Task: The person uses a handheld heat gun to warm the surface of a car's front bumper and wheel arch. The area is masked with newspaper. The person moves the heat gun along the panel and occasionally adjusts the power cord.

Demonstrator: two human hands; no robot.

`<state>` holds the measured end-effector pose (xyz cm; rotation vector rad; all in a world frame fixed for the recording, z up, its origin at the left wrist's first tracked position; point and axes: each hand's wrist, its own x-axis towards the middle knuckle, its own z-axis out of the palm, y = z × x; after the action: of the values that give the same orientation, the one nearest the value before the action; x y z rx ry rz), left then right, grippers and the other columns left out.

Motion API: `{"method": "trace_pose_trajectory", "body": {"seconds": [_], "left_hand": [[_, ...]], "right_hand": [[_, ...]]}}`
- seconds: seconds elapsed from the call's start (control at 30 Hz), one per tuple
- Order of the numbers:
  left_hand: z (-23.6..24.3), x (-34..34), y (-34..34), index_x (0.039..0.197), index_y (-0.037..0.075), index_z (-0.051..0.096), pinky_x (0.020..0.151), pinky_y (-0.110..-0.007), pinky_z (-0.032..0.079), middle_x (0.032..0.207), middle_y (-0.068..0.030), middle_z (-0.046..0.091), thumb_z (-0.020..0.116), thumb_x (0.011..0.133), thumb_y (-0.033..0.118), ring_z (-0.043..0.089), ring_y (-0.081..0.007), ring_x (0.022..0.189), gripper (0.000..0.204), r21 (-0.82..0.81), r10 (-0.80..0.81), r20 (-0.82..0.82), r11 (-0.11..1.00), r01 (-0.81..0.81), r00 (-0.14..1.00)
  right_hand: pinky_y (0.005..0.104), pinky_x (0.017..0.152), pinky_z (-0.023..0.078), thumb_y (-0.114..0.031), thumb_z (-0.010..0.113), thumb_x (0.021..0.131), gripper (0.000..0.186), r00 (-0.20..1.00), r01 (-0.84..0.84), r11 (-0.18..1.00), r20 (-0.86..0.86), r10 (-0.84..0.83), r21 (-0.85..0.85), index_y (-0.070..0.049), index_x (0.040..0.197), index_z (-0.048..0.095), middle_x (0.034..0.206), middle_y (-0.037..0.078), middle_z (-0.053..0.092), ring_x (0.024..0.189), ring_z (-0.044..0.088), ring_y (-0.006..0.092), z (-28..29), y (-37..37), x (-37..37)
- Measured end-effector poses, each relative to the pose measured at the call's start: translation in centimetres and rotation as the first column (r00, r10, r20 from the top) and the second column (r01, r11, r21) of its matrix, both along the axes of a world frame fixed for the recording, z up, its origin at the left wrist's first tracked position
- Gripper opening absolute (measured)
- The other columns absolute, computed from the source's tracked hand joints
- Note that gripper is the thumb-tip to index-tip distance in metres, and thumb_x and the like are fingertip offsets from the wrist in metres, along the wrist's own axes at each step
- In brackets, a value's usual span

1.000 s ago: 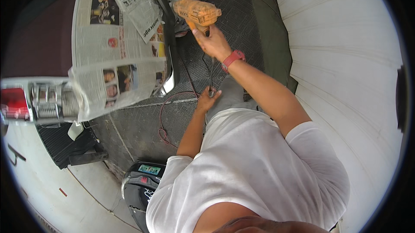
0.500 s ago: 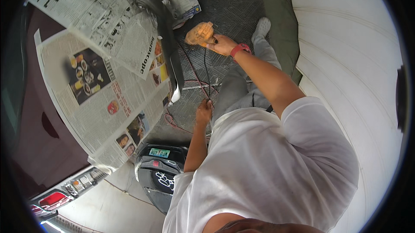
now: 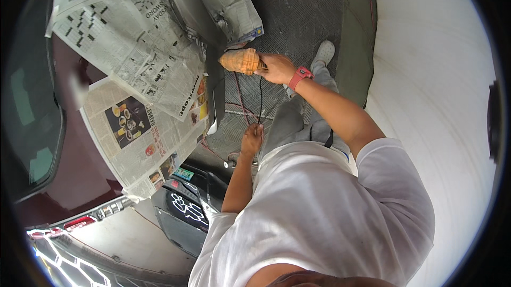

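Note:
My right hand [image 3: 278,68], with a red watch [image 3: 301,76] on its wrist, is closed round the back end of an orange, wrapped-looking tool [image 3: 238,61]. The tool's tapered end points left, close to the grey car panel [image 3: 214,47]; I cannot tell whether they touch. From the tool's rear a black cord [image 3: 260,100] hangs down to my left hand [image 3: 252,140], whose fingers are closed on it. A thin reddish line [image 3: 239,87] also runs down towards that hand. The tool's exact kind is hidden by its orange covering.
Newspaper sheets [image 3: 114,47] cover part of a maroon car [image 3: 74,172] on the left. A black motorcycle [image 3: 178,207] with a green plate stands near my left elbow. To the right hangs a white curtain [image 3: 426,74] with a green lower band [image 3: 357,47]. Textured dark floor [image 3: 293,10] lies ahead.
The tool has turned and moved left, nearer the grey panel, in my right hand. My left hand keeps its hold on the cord. The whole view has shifted over the car.

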<state>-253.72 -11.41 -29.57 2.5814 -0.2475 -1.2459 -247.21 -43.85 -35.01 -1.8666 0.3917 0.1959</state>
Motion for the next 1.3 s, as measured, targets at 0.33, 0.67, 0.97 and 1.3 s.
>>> {"method": "trace_pose_trajectory", "body": {"seconds": [0.33,0.67,0.97,1.3], "left_hand": [[-0.8,2.1,-12.1,0.126,0.01,0.063,0.1,-0.049,0.049,0.126,-0.0248,0.068,0.056,0.102,0.055,0.063,-0.0448,0.121,0.05,-0.073,0.121,0.025,0.99,-0.119,0.992],[-3.2,10.4,-21.5,0.131,0.004,0.06,0.113,-0.043,0.041,0.138,-0.0228,0.063,0.058,0.103,0.052,0.056,-0.0367,0.135,0.056,-0.121,0.225,-0.156,0.962,-0.244,0.962],[-4.4,19.6,-27.0,0.135,0.007,0.057,0.106,-0.047,0.046,0.134,-0.0246,0.065,0.055,0.103,0.056,0.059,-0.0445,0.129,0.058,0.002,0.139,-0.254,0.99,-0.143,0.957],[-0.3,25.1,-38.1,0.115,-0.003,0.063,0.092,-0.05,0.049,0.113,-0.0283,0.067,0.06,0.104,0.045,0.064,-0.0468,0.104,0.049,-0.146,0.142,0.06,0.98,-0.132,0.988]], "right_hand": [[0.0517,0.093,0.054,-0.036,0.072,0.091,0.051,0.974,0.072,0.997,0.214,-0.078,0.034,-0.004,0.129,0.062,0.111,0.025,0.072,0.107,0.068,0.0448,11.6,-14.9,12.7],[0.0397,0.093,0.051,-0.038,0.07,0.095,0.056,0.919,0.294,0.938,0.215,-0.33,0.183,0.0,0.135,0.058,0.113,0.016,0.068,0.105,0.062,0.0286,14.7,-29.1,25.8],[0.0272,0.055,0.047,-0.023,0.067,0.101,0.024,0.851,0.417,0.709,0.029,-0.524,0.569,-0.002,0.11,0.061,0.073,0.001,0.057,0.059,0.053,0.0095,13.4,-41.2,35.9],[0.0299,0.056,0.051,-0.025,0.068,0.102,0.025,0.85,0.474,0.636,-0.127,-0.512,0.609,-0.002,0.108,0.059,0.079,0.004,0.06,0.062,0.057,0.0125,4.9,-54.0,46.8]]}}
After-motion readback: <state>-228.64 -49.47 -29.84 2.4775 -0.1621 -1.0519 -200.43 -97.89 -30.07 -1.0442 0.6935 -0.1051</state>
